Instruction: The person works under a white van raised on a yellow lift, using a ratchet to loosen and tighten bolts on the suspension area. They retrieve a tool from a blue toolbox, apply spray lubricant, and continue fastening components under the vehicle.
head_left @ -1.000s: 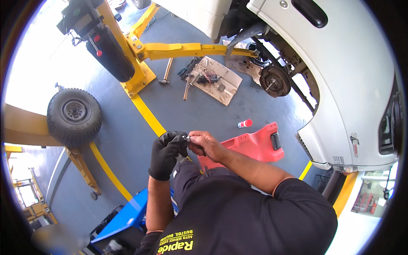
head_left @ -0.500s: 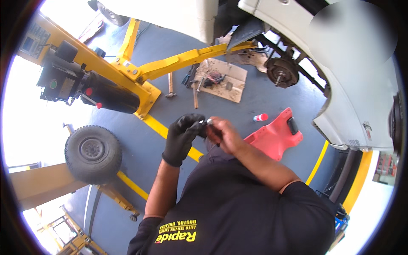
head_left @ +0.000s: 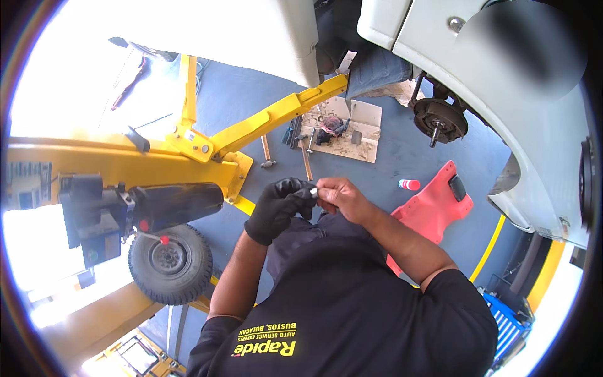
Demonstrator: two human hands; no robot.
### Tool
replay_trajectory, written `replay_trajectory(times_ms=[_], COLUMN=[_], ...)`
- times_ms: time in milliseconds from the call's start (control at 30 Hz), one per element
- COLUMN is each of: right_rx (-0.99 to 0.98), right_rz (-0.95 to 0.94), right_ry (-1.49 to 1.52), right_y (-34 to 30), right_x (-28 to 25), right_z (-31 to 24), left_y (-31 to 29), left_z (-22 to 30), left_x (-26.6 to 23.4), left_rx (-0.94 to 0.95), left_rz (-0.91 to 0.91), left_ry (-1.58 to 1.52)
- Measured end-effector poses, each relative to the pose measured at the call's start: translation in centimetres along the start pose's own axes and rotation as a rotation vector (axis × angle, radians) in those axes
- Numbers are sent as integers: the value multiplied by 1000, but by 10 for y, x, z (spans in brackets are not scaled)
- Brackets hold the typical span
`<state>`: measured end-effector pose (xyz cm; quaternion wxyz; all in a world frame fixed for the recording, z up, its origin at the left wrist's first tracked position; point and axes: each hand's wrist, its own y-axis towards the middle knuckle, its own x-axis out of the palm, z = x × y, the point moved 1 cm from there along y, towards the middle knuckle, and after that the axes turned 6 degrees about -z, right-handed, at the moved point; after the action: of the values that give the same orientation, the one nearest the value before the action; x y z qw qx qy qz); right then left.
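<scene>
Head view: both hands meet in front of the person's body, above the dark trousers (head_left: pixel 294 244) and a black short-sleeved shirt (head_left: pixel 352 301) with yellow lettering. Between their fingertips is a small, whitish piece (head_left: pixel 314 192), too small to identify. The bare right hand (head_left: pixel 344 200) pinches it with thumb and forefinger. The left hand (head_left: pixel 276 210), in a black glove, has its fingers bent inward against the piece; whether they grasp it too, I cannot tell.

Beyond the hands, on the blue-grey floor (head_left: pixel 361 174), lie two wooden-handled hammers, one (head_left: pixel 266 151) apart and the other (head_left: pixel 306 160) beside a creased brown cardboard sheet (head_left: pixel 367 112) scattered with dirt and dark parts. To the right, a red-and-white cylindrical can (head_left: pixel 409 184) rests on its side near a coral-red moulded plastic creeper (head_left: pixel 430 204) with a black headrest pad (head_left: pixel 457 187).

A yellow steel lift arm (head_left: pixel 267 122) reaches beneath a white vehicle (head_left: pixel 527 132), whose rusty brown wheel hub (head_left: pixel 441 119) is exposed. At left, a black-tyred wheel (head_left: pixel 169 257) sits below a glossy black cylinder (head_left: pixel 179 204).
</scene>
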<state>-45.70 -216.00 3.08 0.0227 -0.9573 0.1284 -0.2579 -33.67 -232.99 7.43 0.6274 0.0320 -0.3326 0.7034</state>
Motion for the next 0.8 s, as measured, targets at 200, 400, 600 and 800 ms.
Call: replay_trajectory(times_ms=[200,400,600,800], right_rx=[59,100,-65,-315], right_rz=[86,338,601,939], right_ry=[31,-160,-322,-304], right_y=[15,38,96,259], right_x=[-38,-64,-122,-237], right_z=[10,59,65,20], left_y=[55,96,111,155], left_z=[3,-43,-70,-42], left_x=[-16,-90,-205,-241], left_rx=[-75,-9,-162,-165], left_rz=[-42,166,278,183], left_ry=[104,22,19,254])
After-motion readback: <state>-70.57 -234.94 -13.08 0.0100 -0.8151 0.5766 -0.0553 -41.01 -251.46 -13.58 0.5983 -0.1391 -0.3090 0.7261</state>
